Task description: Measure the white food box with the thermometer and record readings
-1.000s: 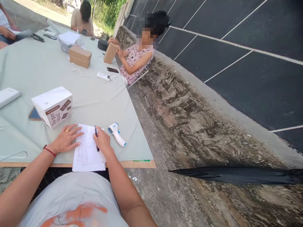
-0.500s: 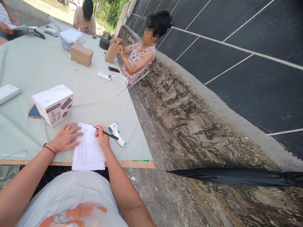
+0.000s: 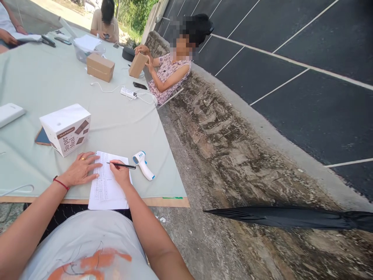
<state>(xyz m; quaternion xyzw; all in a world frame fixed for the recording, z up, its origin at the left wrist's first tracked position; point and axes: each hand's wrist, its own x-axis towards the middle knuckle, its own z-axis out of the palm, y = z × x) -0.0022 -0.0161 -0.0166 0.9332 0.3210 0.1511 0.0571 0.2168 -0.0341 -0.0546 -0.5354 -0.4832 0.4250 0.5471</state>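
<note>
Sheets of paper [image 3: 112, 190] with rows of small writing lie at the near edge of the table. My left hand [image 3: 82, 170] rests flat with its fingers spread, the fingertips on the left margin of the paper. In my right hand [image 3: 120, 174] is a black pen [image 3: 126, 166], its tip over the upper middle of the sheet. Just right of the paper lies a white and blue infrared thermometer [image 3: 143, 165]. Beyond my left hand stands a white box [image 3: 66, 130] with brown print, partly covering a dark blue flat object [image 3: 43, 137].
Farther along the table [image 3: 122, 128] are a cardboard box [image 3: 100, 67], a power strip [image 3: 128, 93], a phone [image 3: 140, 85] and a plastic bin [image 3: 81, 53] with papers. A person [image 3: 171, 70] at the right edge holds another cardboard box [image 3: 138, 65]. Two more people sit at the far end.
My right hand has moved left across the paper with the pen, and the pen lies flatter. My left hand stays in place. At the far left, a person's papers have shifted slightly.
</note>
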